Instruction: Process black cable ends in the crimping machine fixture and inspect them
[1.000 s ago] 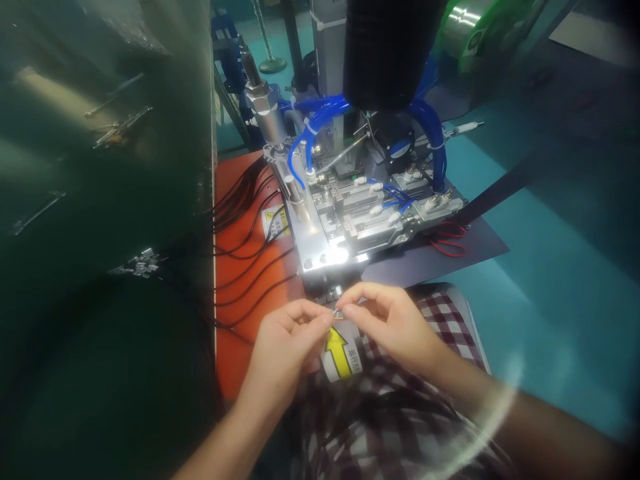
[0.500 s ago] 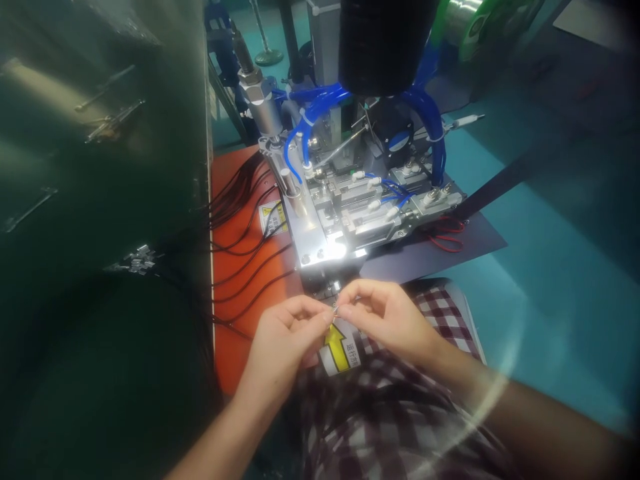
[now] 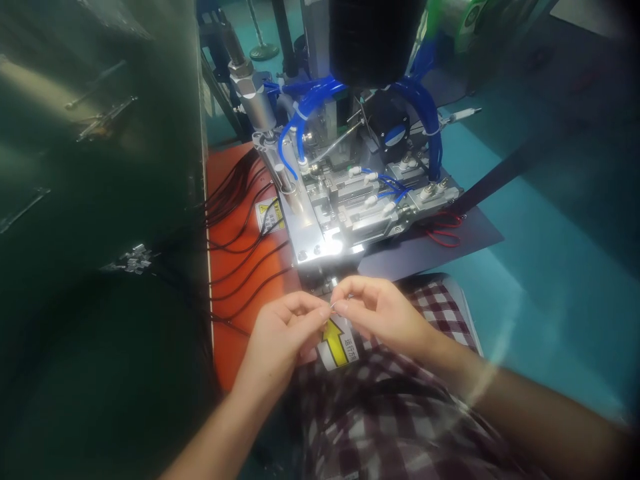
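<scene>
My left hand (image 3: 287,333) and my right hand (image 3: 380,313) meet fingertip to fingertip in front of the metal machine (image 3: 320,233). Each is closed in a pinch. Between them shows a thin, pale, wire-like piece (image 3: 333,307), too small to make out fully; the fingers hide its ends. Just below the fingertips is a white label with a yellow arrow (image 3: 336,343). Black cables (image 3: 245,283) lie over the orange surface (image 3: 233,360) left of my left hand.
Blue tubes (image 3: 435,137) arch over the machine, under a black cylinder (image 3: 377,40). Small metal-ended parts (image 3: 136,259) lie bunched on the dark green surface (image 3: 100,347) at left. Red wires (image 3: 445,237) hang at the machine's right side.
The whole view has shifted slightly, so the machine sits a little further left and up. My fingertips stay together, with my right fingers slightly closer to the left ones.
</scene>
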`<state>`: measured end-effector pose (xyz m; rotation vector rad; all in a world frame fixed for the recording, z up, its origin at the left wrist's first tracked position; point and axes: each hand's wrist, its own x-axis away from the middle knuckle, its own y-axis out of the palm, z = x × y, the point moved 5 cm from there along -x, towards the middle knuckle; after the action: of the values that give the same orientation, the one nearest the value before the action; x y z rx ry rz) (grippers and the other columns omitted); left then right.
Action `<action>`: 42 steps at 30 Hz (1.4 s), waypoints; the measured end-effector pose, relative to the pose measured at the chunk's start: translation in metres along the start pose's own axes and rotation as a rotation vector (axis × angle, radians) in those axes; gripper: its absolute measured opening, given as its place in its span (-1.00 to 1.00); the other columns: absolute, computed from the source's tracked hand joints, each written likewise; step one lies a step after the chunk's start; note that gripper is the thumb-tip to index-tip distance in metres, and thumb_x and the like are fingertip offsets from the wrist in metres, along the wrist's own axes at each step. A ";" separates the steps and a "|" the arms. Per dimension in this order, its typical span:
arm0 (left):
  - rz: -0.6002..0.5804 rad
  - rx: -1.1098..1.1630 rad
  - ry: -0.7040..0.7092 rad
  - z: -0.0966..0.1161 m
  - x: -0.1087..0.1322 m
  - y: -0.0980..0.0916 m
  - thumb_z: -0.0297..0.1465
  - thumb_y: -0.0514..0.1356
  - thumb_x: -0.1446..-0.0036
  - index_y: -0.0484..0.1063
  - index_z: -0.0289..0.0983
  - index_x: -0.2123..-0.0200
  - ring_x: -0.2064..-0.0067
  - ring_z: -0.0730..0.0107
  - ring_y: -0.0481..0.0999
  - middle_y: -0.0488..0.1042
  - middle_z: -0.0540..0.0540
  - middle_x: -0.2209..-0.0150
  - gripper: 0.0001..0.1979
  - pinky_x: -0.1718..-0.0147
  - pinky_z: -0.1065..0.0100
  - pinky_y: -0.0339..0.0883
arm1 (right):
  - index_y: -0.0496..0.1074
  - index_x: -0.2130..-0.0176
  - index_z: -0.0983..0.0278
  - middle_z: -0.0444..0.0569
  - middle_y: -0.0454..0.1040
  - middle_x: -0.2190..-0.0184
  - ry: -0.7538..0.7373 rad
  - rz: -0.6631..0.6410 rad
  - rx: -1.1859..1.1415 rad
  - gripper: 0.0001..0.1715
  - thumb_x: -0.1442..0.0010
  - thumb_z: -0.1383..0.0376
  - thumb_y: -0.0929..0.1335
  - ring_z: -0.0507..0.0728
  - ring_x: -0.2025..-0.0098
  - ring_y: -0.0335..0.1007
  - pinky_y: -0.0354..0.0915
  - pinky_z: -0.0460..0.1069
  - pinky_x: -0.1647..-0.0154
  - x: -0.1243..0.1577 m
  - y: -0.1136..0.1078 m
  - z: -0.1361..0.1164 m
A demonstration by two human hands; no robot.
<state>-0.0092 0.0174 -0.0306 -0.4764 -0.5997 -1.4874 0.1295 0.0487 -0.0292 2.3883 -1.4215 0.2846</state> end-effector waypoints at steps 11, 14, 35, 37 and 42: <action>-0.288 0.067 -0.013 0.002 -0.004 0.003 -0.31 0.36 0.06 0.45 -0.35 0.53 0.68 0.74 0.10 0.36 0.03 0.61 -0.77 0.66 0.56 -0.07 | 0.33 0.35 0.33 -0.22 0.22 0.57 -0.066 -0.279 0.033 -0.84 -0.21 0.27 0.31 -0.06 0.54 0.08 0.07 -0.13 0.53 -0.006 -0.002 -0.005; -0.391 0.061 -0.044 0.001 -0.006 0.003 -0.34 0.36 0.05 0.48 -0.35 0.51 0.70 0.76 0.10 0.37 0.04 0.62 -0.81 0.66 0.55 -0.06 | 0.33 0.34 0.34 -0.13 0.32 0.43 -0.116 -0.417 0.163 -0.89 -0.23 0.33 0.29 -0.02 0.41 0.21 0.19 -0.09 0.36 -0.006 0.000 -0.014; -0.028 0.003 0.161 0.005 -0.001 -0.003 -0.31 0.35 0.05 0.42 -0.33 0.49 0.70 0.75 0.07 0.39 0.03 0.61 -0.78 0.71 0.59 -0.03 | 0.45 0.34 0.30 -0.11 0.47 0.42 -0.280 0.119 0.357 -0.88 -0.19 0.30 0.34 -0.02 0.50 0.26 0.21 -0.09 0.47 0.006 -0.007 -0.014; -0.033 -0.014 0.163 0.003 0.000 -0.003 -0.30 0.34 0.02 0.42 -0.32 0.48 0.71 0.74 0.08 0.36 0.05 0.63 -0.78 0.72 0.59 -0.02 | 0.43 0.40 0.30 -0.12 0.47 0.43 -0.369 0.202 0.437 -0.90 -0.16 0.35 0.35 -0.02 0.47 0.29 0.22 -0.10 0.44 0.012 -0.003 -0.018; 0.024 -0.128 0.240 0.003 0.006 -0.002 -0.27 0.28 -0.05 0.42 -0.28 0.45 0.69 0.63 0.17 0.27 0.11 0.69 -0.80 0.71 0.55 0.07 | 0.37 0.43 0.31 -0.08 0.41 0.46 -0.642 0.277 0.723 -0.84 -0.20 0.40 0.28 0.03 0.42 0.29 0.20 -0.05 0.38 0.018 0.009 -0.029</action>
<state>-0.0119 0.0147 -0.0243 -0.3944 -0.3106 -1.5386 0.1303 0.0414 0.0060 3.0167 -2.2536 0.1009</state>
